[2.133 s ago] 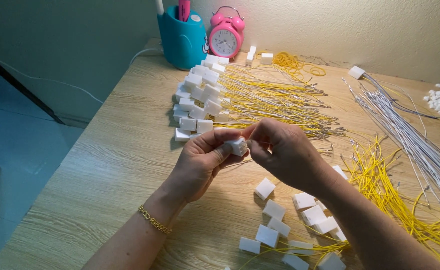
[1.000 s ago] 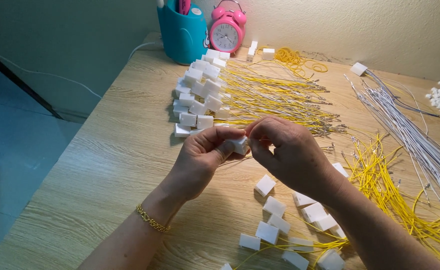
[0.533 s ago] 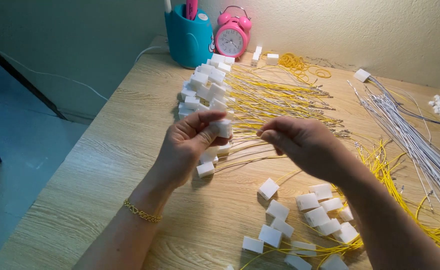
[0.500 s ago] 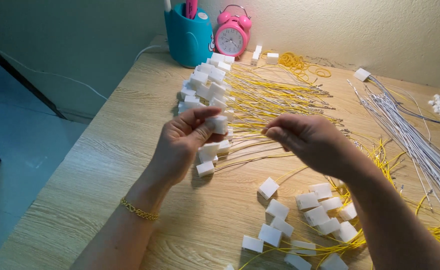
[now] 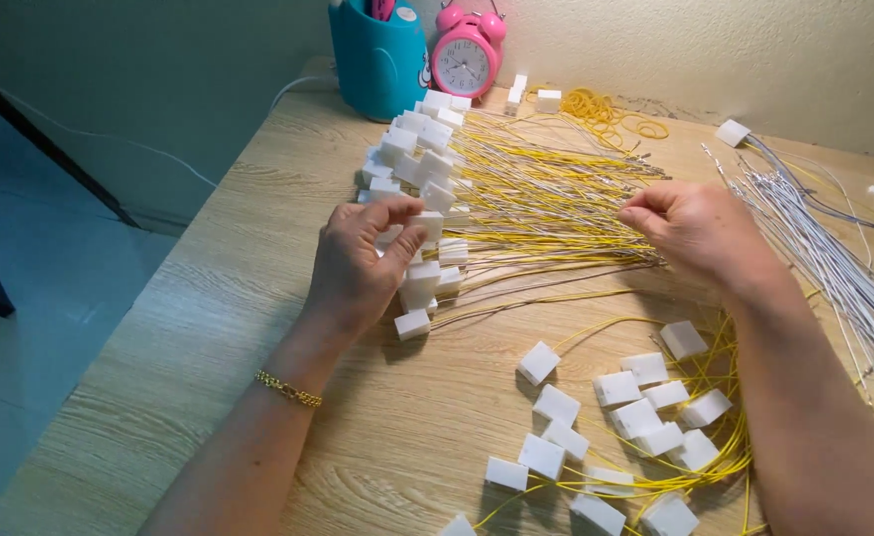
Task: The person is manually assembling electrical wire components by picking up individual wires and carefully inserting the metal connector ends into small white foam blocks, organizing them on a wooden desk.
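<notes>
Over the wood table [image 5: 189,328], my left hand [image 5: 363,263] pinches a white block [image 5: 427,224] at the near end of the stacked row, and its yellow wire [image 5: 546,238] runs rightward to my right hand [image 5: 700,233], fingers closed on the far end. Wire lies left-right between both hands, taut-looking; loose blocks [image 5: 616,407] sit nearer me.
</notes>
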